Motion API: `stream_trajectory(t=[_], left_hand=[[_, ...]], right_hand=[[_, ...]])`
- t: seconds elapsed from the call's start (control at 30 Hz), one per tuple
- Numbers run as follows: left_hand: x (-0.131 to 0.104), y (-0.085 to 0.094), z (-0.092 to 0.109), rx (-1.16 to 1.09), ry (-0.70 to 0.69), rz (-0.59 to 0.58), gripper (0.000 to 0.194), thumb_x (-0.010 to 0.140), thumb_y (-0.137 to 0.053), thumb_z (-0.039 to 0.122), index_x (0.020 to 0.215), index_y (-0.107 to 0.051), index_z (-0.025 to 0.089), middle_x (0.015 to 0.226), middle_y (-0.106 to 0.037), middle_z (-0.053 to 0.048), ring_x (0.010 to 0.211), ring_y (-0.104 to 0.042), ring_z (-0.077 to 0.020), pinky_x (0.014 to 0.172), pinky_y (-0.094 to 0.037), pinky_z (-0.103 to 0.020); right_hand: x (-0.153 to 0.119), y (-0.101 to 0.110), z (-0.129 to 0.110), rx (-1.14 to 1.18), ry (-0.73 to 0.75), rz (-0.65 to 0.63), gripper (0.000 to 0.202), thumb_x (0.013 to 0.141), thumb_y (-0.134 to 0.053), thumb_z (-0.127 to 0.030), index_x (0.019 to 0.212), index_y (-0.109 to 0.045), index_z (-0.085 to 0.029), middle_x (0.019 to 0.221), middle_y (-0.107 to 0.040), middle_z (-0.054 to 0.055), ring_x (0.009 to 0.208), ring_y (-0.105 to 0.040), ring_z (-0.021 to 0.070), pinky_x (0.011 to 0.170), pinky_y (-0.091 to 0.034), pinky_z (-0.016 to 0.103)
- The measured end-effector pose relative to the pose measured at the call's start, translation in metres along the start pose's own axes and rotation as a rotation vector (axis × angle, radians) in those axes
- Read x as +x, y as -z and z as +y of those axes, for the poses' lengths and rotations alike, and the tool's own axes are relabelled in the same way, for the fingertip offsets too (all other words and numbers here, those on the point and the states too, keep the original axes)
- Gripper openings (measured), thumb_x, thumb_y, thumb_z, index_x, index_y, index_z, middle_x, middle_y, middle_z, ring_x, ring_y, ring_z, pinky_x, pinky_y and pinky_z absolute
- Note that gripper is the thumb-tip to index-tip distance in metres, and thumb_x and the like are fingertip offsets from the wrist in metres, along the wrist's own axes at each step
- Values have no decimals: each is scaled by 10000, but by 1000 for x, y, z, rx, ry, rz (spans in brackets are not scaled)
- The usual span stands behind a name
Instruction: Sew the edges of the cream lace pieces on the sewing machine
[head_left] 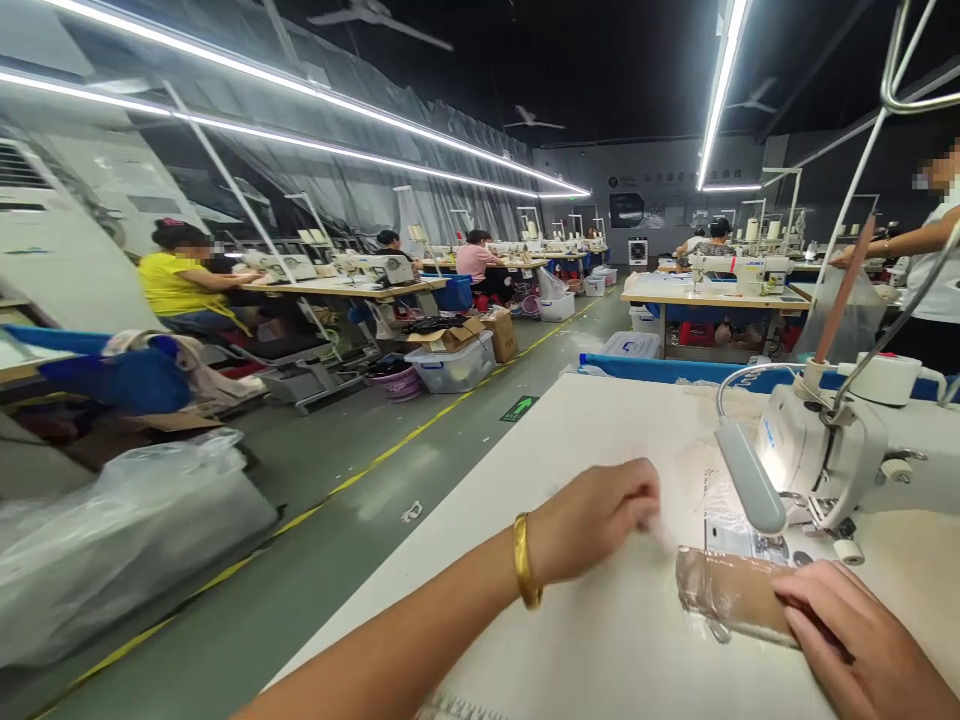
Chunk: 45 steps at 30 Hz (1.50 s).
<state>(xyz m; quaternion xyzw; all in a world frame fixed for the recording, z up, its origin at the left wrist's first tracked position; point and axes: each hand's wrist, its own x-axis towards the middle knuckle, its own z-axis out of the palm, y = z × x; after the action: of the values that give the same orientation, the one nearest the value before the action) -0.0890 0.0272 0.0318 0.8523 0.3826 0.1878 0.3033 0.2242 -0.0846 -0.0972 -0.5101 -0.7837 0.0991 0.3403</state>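
My left hand point(604, 515), a gold bangle at its wrist, is raised over the white sewing table point(592, 620). Its fingers are pinched together, and a pale, blurred wisp shows at their tips, too smeared to name. Lower right, my right hand point(862, 635) grips the end of a flat brown piece wrapped in clear plastic point(739, 590) between thumb and fingers. That piece lies on the table just in front of the sewing machine point(795, 450). The machine's needle area point(772, 545) is lit, close beyond the wrapped piece.
A blue cloth trough point(637, 367) runs along the table's far edge. Beyond it another sewing machine point(742, 275) stands on a bench. At right a person point(930, 250) handles a clear bag. Across the aisle, several people sit at machines, near boxes and a plastic bin point(454, 365).
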Motion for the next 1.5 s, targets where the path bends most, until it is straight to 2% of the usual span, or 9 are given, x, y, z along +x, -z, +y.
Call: stream_trajectory(t=[0.1, 0.2, 0.3, 0.43, 0.6, 0.77, 1.17, 1.37, 1.5], left_hand=[[2, -19, 42, -179, -143, -304, 105, 960, -539, 230, 904, -625, 209, 801, -672, 17, 725, -613, -139, 678, -474, -240], [16, -39, 56, -253, -170, -389, 136, 955, -547, 256, 847, -603, 198, 738, -600, 30, 671, -534, -125, 637, -425, -235], [33, -57, 47, -260, -125, -375, 196, 957, -521, 311, 809, -581, 196, 673, -502, 47, 624, -451, -122, 597, -371, -246], [43, -75, 32, -323, -45, -358, 218, 930, -528, 384, 891, -634, 197, 739, -549, 29, 680, -467, -143, 628, -377, -262], [44, -89, 28, -378, 62, -317, 294, 847, -667, 487, 879, -676, 195, 842, -669, -5, 811, -578, -188, 733, -439, -285], [45, -92, 28, -358, 127, -273, 283, 844, -650, 472, 799, -701, 197, 765, -665, 1, 739, -567, -177, 686, -423, -286], [42, -89, 26, -295, 121, -265, 425, 883, -579, 560, 675, -631, 193, 671, -585, 7, 679, -518, -167, 653, -389, -288], [41, -92, 25, -350, 122, -256, 354, 822, -705, 498, 1051, -756, 233, 854, -738, -12, 785, -621, -207, 724, -471, -306], [41, -91, 23, -350, 138, -259, 318, 842, -671, 491, 952, -796, 220, 863, -764, -28, 783, -643, -210, 720, -481, -306]], right_hand=[[7, 20, -27, 277, -135, -154, 341, 1063, -519, -492, 1350, -624, -341, 1356, -640, 85, 1219, -645, 274, 964, -595, 391], [14, 33, -43, 572, -204, -234, 561, 1042, -366, -718, 1346, -640, -334, 1334, -642, 90, 1142, -642, 287, 951, -570, 439], [18, 30, -43, 653, -290, -244, 567, 982, -486, -754, 1190, -694, -270, 1078, -673, 65, 928, -634, 248, 828, -556, 383], [19, 14, -34, 569, -420, -89, 329, 953, -660, -551, 959, -671, -222, 995, -630, 34, 827, -581, 195, 757, -507, 317], [22, 11, -35, 620, -467, -60, 184, 957, -652, -405, 931, -646, -223, 933, -634, 19, 813, -572, 188, 727, -469, 295], [24, 18, -40, 579, -538, -81, 103, 892, -686, -275, 960, -625, -226, 812, -543, -43, 662, -434, 130, 610, -361, 249], [25, 23, -38, 610, -459, -49, 213, 995, -605, -389, 871, -583, -218, 785, -514, -28, 736, -474, 155, 650, -388, 266], [25, 22, -38, 648, -469, -31, 234, 998, -601, -410, 865, -585, -219, 790, -522, -28, 736, -469, 161, 676, -380, 285], [25, 22, -40, 650, -468, -37, 232, 1003, -589, -402, 860, -583, -219, 774, -510, -37, 720, -446, 157, 661, -354, 283]])
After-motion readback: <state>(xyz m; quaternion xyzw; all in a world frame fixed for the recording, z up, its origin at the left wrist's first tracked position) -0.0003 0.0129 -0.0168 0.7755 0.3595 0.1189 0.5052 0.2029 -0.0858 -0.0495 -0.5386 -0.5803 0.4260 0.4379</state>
